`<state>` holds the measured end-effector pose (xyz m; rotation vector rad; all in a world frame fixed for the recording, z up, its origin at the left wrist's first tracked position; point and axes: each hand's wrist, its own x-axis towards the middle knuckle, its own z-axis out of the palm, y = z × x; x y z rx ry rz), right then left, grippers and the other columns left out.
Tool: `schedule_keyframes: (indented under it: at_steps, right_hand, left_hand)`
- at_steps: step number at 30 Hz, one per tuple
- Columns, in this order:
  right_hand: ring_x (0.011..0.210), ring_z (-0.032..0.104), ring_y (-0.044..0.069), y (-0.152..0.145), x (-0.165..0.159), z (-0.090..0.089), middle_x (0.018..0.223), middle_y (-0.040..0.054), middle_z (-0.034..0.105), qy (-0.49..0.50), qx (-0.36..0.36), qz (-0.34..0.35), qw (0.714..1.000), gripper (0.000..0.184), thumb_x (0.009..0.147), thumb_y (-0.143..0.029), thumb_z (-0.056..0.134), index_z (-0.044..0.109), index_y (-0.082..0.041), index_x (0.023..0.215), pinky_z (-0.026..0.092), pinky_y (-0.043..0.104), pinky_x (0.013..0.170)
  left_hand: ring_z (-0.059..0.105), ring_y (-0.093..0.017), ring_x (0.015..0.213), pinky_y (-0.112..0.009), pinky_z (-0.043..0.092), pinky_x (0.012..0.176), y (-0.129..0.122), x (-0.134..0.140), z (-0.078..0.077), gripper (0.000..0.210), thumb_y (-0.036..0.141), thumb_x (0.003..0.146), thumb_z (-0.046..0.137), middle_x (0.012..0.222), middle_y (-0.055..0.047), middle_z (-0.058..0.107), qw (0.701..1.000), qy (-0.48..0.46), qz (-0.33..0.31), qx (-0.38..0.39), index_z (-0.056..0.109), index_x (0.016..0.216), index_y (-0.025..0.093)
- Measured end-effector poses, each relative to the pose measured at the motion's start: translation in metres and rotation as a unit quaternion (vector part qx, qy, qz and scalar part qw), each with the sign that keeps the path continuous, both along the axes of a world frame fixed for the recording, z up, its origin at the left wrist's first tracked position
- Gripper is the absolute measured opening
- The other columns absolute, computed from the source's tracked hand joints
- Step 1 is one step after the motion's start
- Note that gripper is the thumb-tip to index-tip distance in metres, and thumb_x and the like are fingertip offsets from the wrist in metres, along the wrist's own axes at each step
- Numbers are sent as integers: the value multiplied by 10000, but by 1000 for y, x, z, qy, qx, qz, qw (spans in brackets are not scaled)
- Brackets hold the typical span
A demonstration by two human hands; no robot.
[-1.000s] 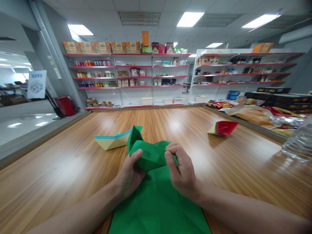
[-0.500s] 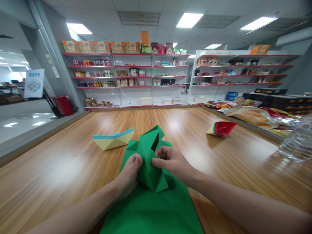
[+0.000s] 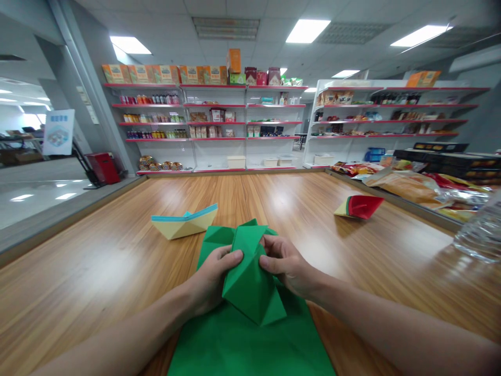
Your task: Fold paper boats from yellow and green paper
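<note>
Between my hands is a folded piece of green paper (image 3: 250, 282), held just above a larger green sheet (image 3: 250, 347) that lies on the table. My left hand (image 3: 215, 274) grips its left side, thumb on the front and fingers hidden behind. On the right edge, my right hand (image 3: 287, 263) pinches the folded paper between thumb and curled fingers. Beyond my left hand stands a yellow and blue paper boat (image 3: 186, 224). Farther off to the right lies a red, green and yellow folded paper piece (image 3: 360, 207).
The wooden table (image 3: 117, 271) has a raised rim. A clear plastic bottle (image 3: 479, 235) stands at the right edge. Past the right rim lie snack packets (image 3: 407, 188) and black boxes (image 3: 434, 162). Stocked shelves (image 3: 215, 122) line the back.
The folded green paper has tipped: its top is lower and its broad front face now shows, covering the open gap seen before. Both hands have shifted slightly right with it.
</note>
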<state>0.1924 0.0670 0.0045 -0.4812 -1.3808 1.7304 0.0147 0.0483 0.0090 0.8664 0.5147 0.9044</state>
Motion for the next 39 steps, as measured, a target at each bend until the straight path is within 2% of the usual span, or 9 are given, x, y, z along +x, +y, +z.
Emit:
schedule_keyframes:
  at_steps: [3, 6, 10, 16, 21, 26, 30, 34, 39]
  right_hand:
    - [597, 544, 113, -4, 0, 6, 675, 21, 590, -14, -67, 64, 996, 318, 662, -380, 749, 597, -112, 741, 417, 237, 586]
    - [548, 547, 100, -4, 1, 10, 634, 22, 608, -20, -100, 38, 994, 319, 686, -400, 734, 622, -103, 717, 419, 217, 544]
    - [582, 581, 107, -1, 1, 10, 683, 32, 648, -1, -115, 21, 993, 310, 670, -390, 751, 652, -110, 756, 445, 217, 568]
    - [595, 600, 112, 1, -3, 11, 691, 27, 668, 31, -147, -6, 989, 302, 635, -373, 779, 679, -122, 770, 470, 229, 603]
    - [577, 583, 96, 1, -6, 9, 670, 13, 658, 55, -167, -6, 984, 298, 607, -357, 800, 661, -125, 731, 460, 214, 594]
    - [485, 514, 75, 1, -1, 7, 585, -9, 601, 22, -161, 48, 986, 310, 595, -346, 802, 609, -112, 660, 401, 189, 493]
    - [406, 409, 49, 0, 4, 7, 503, -35, 516, -20, -147, 81, 986, 289, 628, -312, 762, 556, -113, 587, 308, 171, 420]
    - [432, 415, 64, 2, 4, 8, 510, -31, 501, -42, -171, 89, 980, 164, 645, -213, 667, 546, -120, 587, 323, 189, 456]
    - [447, 403, 75, -2, -1, 13, 505, -32, 487, -42, -149, 17, 988, 134, 657, -193, 609, 536, -127, 566, 305, 203, 461]
  left_hand:
    - [649, -269, 877, -374, 474, 817, -3, 1, -3, 361, 238, 778, 643, 976, -156, 683, 1000, 2, -12, 25, 601, 1102, 85]
    - [627, -267, 947, -378, 456, 860, -3, 2, -2, 344, 214, 804, 607, 1048, -148, 661, 999, -29, -4, 15, 575, 1133, 116]
    - [603, -264, 1012, -376, 441, 894, -2, 3, 0, 350, 201, 810, 594, 1076, -123, 651, 998, -48, 28, -10, 547, 1153, 149]
    - [614, -264, 993, -392, 428, 918, 1, 1, 1, 251, 231, 803, 599, 990, -96, 680, 994, -49, 75, -54, 592, 1040, 148]
    - [617, -304, 989, -432, 424, 925, 4, -3, 5, 337, 259, 782, 586, 957, -140, 694, 990, -73, 48, -106, 608, 1067, 82]
    - [594, -305, 1039, -423, 398, 967, 2, -3, 2, 412, 374, 778, 600, 926, -148, 704, 984, -86, 37, -152, 622, 1048, 63]
    - [589, -317, 1043, -454, 384, 973, 2, -5, -6, 352, 344, 743, 650, 877, -137, 712, 989, -69, 31, -124, 651, 977, 80]
    - [586, -328, 1042, -483, 378, 971, 1, -7, -8, 331, 293, 724, 653, 943, -140, 704, 994, -87, 11, -58, 653, 987, 91]
    - [565, -325, 1077, -485, 376, 979, 0, -6, -3, 359, 230, 713, 630, 1004, -122, 694, 993, -111, 34, -27, 634, 1053, 116]
